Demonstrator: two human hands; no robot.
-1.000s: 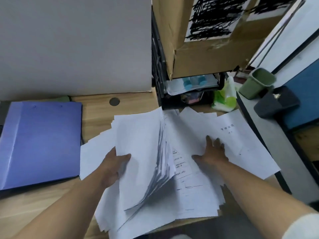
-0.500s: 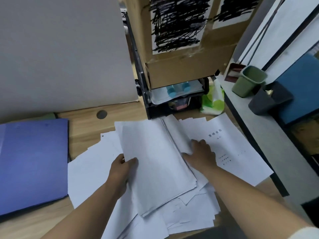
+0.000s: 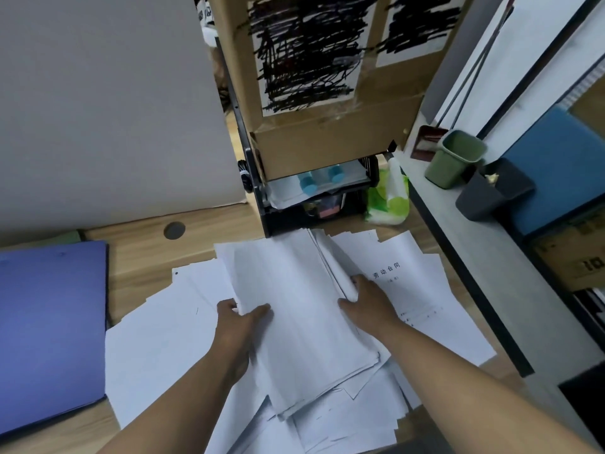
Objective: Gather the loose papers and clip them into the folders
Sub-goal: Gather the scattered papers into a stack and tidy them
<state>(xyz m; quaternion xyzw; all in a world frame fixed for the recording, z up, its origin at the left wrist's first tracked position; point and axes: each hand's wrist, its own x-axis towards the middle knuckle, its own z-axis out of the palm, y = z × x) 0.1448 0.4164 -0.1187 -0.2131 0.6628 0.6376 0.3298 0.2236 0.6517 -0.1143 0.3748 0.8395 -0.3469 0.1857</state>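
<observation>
- Firstly, at the far left, a blue folder [image 3: 49,329] lies closed and flat on the tabletop [image 3: 140,257]; its cover is smooth, matte and rectangular.
- Behind it stands a plain grey partition [image 3: 108,103], flat and upright.
- On the pale wood-grain tabletop, a round grey cable cap [image 3: 174,230] sits near the partition's foot.
- Thin white loose papers [image 3: 157,348] spread in an untidy fan from just beside the folder across to the right edge, overlapping at many angles.
- The left hand [image 3: 240,326] grips the left edge of a thick stack of sheets [image 3: 304,322], thumb flat on top, fingers curled round the edge.
- This stack lies in the middle, on top of the loose papers, tilted slightly, with its edges roughly squared.
- The right hand [image 3: 370,303] grips the stack's right edge, thumb on top and fingertips tucked against the layered sheet ends.
- Beyond the stack, a black desk organiser [image 3: 294,221] holds papers, and a brown cardboard box [image 3: 327,139] sits on it, bearing white labels scribbled over in black.
- Just right of the right hand lies a printed sheet [image 3: 409,290] with dark characters.
- A soft green-and-white tissue pack [image 3: 389,201] stands beside the organiser.
- On a grey ledge at the right are 2 small tapered bins: a green bin [image 3: 455,165] and a dark grey bin [image 3: 487,198], touching.
</observation>
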